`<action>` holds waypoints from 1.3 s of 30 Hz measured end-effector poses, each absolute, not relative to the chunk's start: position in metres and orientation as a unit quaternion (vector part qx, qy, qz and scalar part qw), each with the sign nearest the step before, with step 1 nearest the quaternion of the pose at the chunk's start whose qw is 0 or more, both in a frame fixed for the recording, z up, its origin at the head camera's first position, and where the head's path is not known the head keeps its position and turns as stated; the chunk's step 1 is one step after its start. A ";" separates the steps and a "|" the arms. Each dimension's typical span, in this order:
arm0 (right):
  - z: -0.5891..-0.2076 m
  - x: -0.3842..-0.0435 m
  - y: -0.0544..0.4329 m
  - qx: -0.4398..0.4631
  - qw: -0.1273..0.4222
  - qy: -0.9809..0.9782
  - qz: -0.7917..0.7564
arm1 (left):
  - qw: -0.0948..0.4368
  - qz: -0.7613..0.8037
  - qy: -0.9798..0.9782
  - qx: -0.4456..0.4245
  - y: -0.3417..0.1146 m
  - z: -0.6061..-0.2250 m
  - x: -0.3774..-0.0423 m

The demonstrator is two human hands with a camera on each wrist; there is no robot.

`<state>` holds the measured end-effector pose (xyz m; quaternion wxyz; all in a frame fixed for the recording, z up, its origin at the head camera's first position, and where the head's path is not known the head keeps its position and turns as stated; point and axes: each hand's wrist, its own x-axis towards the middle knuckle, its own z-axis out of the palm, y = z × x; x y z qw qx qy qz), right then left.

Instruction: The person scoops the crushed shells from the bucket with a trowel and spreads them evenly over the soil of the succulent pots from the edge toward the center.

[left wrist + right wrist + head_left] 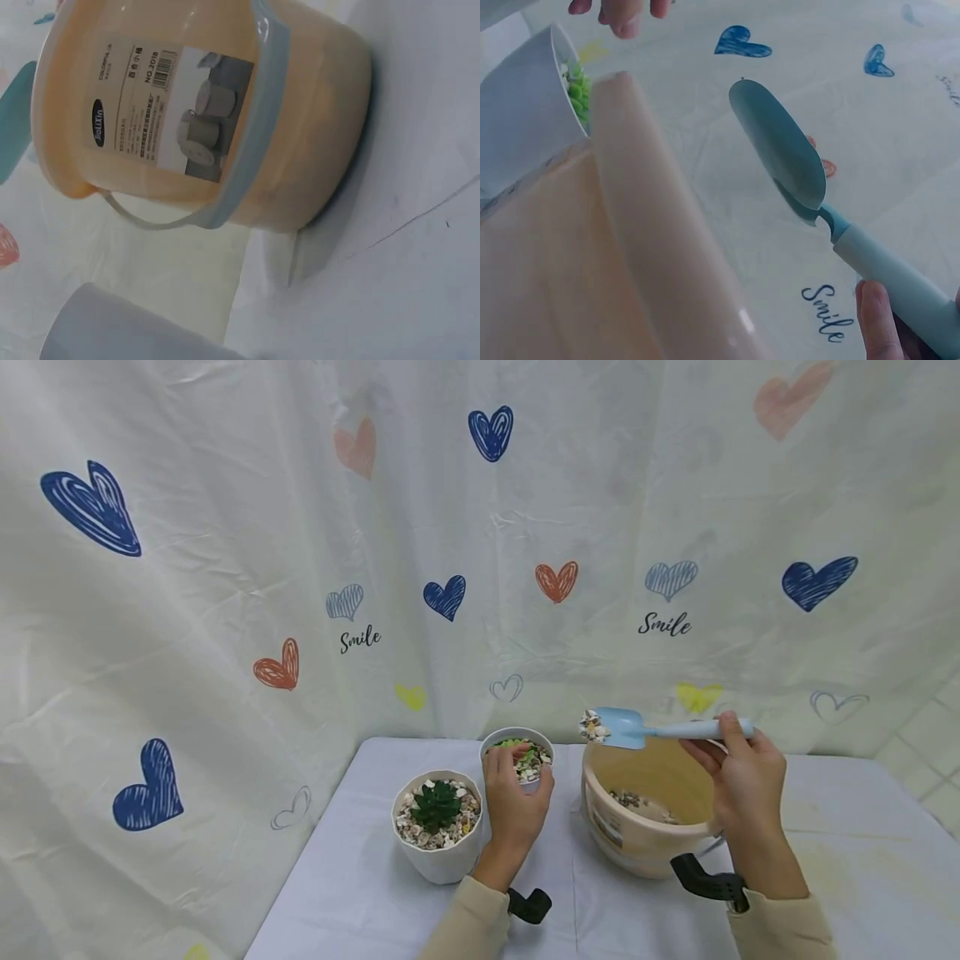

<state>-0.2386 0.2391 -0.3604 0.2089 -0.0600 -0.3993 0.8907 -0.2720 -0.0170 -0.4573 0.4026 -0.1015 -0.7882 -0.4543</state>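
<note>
My right hand [753, 777] grips the pale-blue handle of a small garden trowel [621, 729], raised level above the beige bucket [652, 835]. Pale pebbles [592, 727] lie at the blade's tip. In the right wrist view the trowel [780, 146] shows its blue-green blade from the side. My left hand [517, 802] is at the small white pot [537, 732], fingers loosely bent over its opening. Inside that pot are a light-green succulent [579, 94] and pale pebbles. The left wrist view shows the pot's side [127, 330] but not my left fingers.
Left of my left hand stands another white pot [442, 864] with a dark-green succulent [437, 806] among pebbles. Some pebbles [630, 797] lie in the bucket, whose grey-blue handle [262, 127] hangs down its side. A heart-printed curtain [480, 543] backs the white-covered table [337, 877].
</note>
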 end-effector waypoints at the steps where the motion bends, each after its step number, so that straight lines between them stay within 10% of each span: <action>1: -0.360 -0.239 0.236 -0.061 0.207 -0.404 0.889 | 0.406 -0.444 -0.793 -0.091 -0.019 -0.458 -0.273; 17: -0.364 -0.259 0.194 -0.115 0.168 -0.474 0.856 | 0.252 -0.558 -0.791 0.012 -0.027 -0.492 -0.292; 39: -0.371 -0.262 0.172 -0.110 0.215 -0.532 0.812 | 0.235 -0.592 -0.771 -0.031 -0.043 -0.503 -0.300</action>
